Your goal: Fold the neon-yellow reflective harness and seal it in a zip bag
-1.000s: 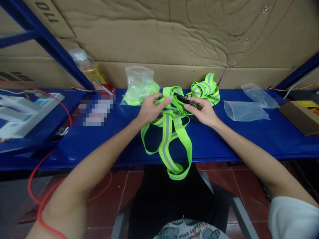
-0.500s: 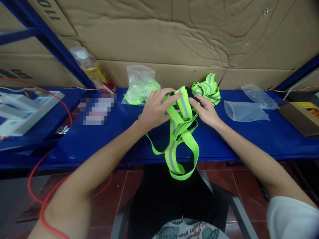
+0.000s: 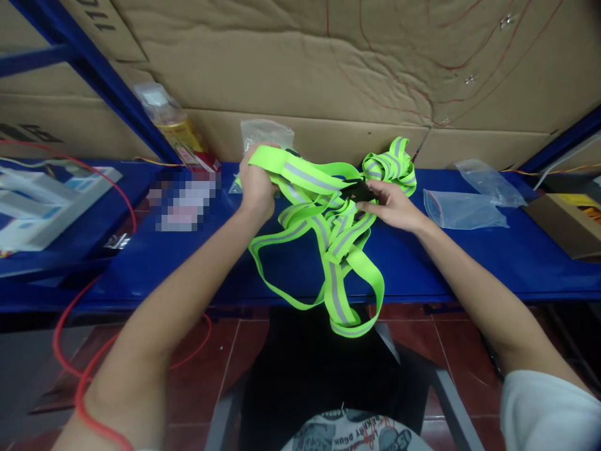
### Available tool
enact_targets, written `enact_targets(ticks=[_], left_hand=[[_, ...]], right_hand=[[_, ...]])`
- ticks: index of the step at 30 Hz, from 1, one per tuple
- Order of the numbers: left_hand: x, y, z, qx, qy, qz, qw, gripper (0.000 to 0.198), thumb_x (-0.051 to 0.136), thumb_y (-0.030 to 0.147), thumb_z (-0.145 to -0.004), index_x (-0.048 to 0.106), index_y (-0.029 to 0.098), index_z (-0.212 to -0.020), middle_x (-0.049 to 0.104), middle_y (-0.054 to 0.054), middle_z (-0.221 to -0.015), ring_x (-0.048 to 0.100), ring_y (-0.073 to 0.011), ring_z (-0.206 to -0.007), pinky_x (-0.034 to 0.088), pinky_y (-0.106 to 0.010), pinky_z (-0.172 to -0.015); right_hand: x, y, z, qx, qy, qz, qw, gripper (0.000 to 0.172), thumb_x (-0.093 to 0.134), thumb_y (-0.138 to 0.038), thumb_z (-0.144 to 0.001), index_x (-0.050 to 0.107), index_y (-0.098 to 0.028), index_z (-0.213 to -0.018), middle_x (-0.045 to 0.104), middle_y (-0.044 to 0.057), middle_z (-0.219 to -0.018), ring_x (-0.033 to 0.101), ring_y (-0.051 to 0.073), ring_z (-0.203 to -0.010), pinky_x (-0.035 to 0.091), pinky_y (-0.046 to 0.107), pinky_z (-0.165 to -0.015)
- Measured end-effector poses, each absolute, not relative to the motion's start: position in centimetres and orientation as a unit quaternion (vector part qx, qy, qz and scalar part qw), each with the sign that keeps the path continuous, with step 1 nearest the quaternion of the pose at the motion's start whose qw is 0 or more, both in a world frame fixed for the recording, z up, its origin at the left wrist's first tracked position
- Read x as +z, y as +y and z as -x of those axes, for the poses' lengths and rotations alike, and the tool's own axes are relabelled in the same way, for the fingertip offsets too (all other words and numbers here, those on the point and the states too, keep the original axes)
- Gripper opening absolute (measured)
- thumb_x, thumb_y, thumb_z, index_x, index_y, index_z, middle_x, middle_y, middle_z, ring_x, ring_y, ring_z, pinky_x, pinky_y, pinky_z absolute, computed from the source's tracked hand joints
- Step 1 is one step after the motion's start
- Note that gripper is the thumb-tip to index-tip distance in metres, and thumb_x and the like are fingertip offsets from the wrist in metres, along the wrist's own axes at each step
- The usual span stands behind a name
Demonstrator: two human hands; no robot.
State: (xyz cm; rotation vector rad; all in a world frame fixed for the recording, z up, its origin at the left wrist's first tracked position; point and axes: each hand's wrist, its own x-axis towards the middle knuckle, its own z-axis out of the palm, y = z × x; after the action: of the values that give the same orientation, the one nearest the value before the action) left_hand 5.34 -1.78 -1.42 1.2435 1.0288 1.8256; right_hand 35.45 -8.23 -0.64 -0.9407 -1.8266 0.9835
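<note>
Neon-green reflective straps (image 3: 335, 291) with a grey stripe lie tangled between my hands, and one loop droops over the table's front edge. My left hand (image 3: 257, 181) is closed around a strap loop, stretching it out to the left. At the other end, my right hand (image 3: 387, 203) pinches the black buckle piece (image 3: 359, 190) joined to the straps. Behind my right hand sits a second bundle of the same reflective strap (image 3: 392, 168). A clear zip bag (image 3: 267, 131) stands behind my left hand, partly hidden by it.
Two clear plastic bags (image 3: 462, 210) lie flat on the blue table (image 3: 188, 266) to the right, near an open cardboard box (image 3: 566, 225). A bottle (image 3: 171, 125) stands at the back left. White parts (image 3: 56, 200) and a red hose (image 3: 61, 338) are at the left.
My left hand has moved left and pulled a strap loop out from the bundle, spreading it. My right hand has stayed near its place with the black buckle piece.
</note>
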Motion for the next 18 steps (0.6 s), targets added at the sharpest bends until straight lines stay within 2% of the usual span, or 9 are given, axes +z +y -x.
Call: enact_targets(ticks=[2, 5, 7, 9, 11, 13, 15, 18], left_hand=[[-1.5, -1.9, -4.9, 0.682, 0.388, -0.560, 0.265, 0.055, 0.083, 0.074, -0.085, 0.063, 0.028, -0.107, 0.073, 0.002, -0.092, 0.068, -0.0183, -0.090, 0.055, -0.035, -0.070], [-1.4, -3.7, -5.2, 0.608, 0.374, -0.680, 0.168, 0.066, 0.094, 0.055, -0.080, 0.061, 0.029, -0.130, 0.074, -0.005, -0.117, 0.069, -0.0215, -0.097, 0.056, -0.035, -0.075], [-1.3, -5.1, -5.9, 0.531, 0.367, -0.753, 0.129, 0.071, 0.091, 0.047, -0.083, 0.059, 0.030, -0.144, 0.070, -0.010, -0.134, 0.070, -0.0256, -0.106, 0.058, -0.037, -0.081], [-1.1, -6.3, -6.6, 0.469, 0.342, -0.811, 0.074, 0.063, 0.082, 0.041, -0.091, 0.059, 0.026, -0.149, 0.066, -0.013, -0.143, 0.067, -0.0309, -0.124, 0.058, -0.043, -0.097], [-0.8, -7.1, -7.0, 0.424, 0.298, -0.854, 0.031, 0.051, 0.070, 0.034, -0.099, 0.061, 0.023, -0.148, 0.066, -0.015, -0.144, 0.063, -0.0325, -0.134, 0.055, -0.048, -0.109], [-0.5, -7.7, -7.1, 0.403, 0.241, -0.883, 0.002, 0.042, 0.063, 0.028, -0.102, 0.065, 0.023, -0.143, 0.069, -0.015, -0.141, 0.064, -0.0320, -0.132, 0.053, -0.050, -0.112], [-0.3, -8.0, -7.1, 0.414, 0.193, -0.890, 0.009, 0.033, 0.060, 0.027, -0.103, 0.071, 0.023, -0.133, 0.074, -0.014, -0.133, 0.068, -0.0309, -0.124, 0.055, -0.050, -0.108], [-0.5, -7.4, -7.2, 0.517, 0.204, -0.822, 0.124, 0.025, 0.057, 0.038, -0.104, 0.076, 0.022, -0.104, 0.079, -0.009, -0.102, 0.073, -0.0258, -0.095, 0.060, -0.042, -0.088]], right_hand=[[-0.6, -8.3, -35.4, 0.457, -0.674, 0.390, 0.429, 0.044, 0.091, -0.062, -0.079, 0.077, -0.024, -0.097, 0.077, 0.003, -0.087, 0.075, 0.025, -0.070, 0.066, 0.043, -0.064], [-0.5, -8.1, -35.5, 0.493, -0.610, 0.405, 0.470, 0.047, 0.087, -0.069, -0.083, 0.077, -0.025, -0.096, 0.077, 0.003, -0.082, 0.071, 0.023, -0.062, 0.062, 0.040, -0.054], [-0.3, -8.1, -35.6, 0.515, -0.588, 0.400, 0.479, 0.046, 0.089, -0.066, -0.082, 0.076, -0.025, -0.097, 0.077, 0.004, -0.082, 0.068, 0.022, -0.060, 0.061, 0.039, -0.051], [0.0, -8.3, -35.6, 0.546, -0.561, 0.404, 0.473, 0.043, 0.090, -0.060, -0.082, 0.074, -0.025, -0.101, 0.076, 0.003, -0.082, 0.063, 0.019, -0.057, 0.058, 0.037, -0.050], [0.4, -8.6, -35.4, 0.574, -0.529, 0.418, 0.465, 0.040, 0.089, -0.054, -0.083, 0.072, -0.024, -0.102, 0.075, 0.002, -0.083, 0.061, 0.017, -0.056, 0.055, 0.033, -0.048], [0.6, -8.9, -35.2, 0.594, -0.500, 0.429, 0.461, 0.035, 0.088, -0.050, -0.084, 0.070, -0.024, -0.101, 0.074, 0.001, -0.085, 0.062, 0.016, -0.058, 0.053, 0.030, -0.046], [0.8, -9.1, -35.1, 0.604, -0.484, 0.430, 0.465, 0.034, 0.089, -0.047, -0.084, 0.069, -0.025, -0.100, 0.074, 0.000, -0.085, 0.065, 0.017, -0.061, 0.053, 0.028, -0.046], [1.1, -9.1, -35.5, 0.622, -0.496, 0.419, 0.438, 0.035, 0.093, -0.045, -0.082, 0.071, -0.024, -0.100, 0.074, -0.001, -0.084, 0.066, 0.015, -0.062, 0.055, 0.026, -0.048]])
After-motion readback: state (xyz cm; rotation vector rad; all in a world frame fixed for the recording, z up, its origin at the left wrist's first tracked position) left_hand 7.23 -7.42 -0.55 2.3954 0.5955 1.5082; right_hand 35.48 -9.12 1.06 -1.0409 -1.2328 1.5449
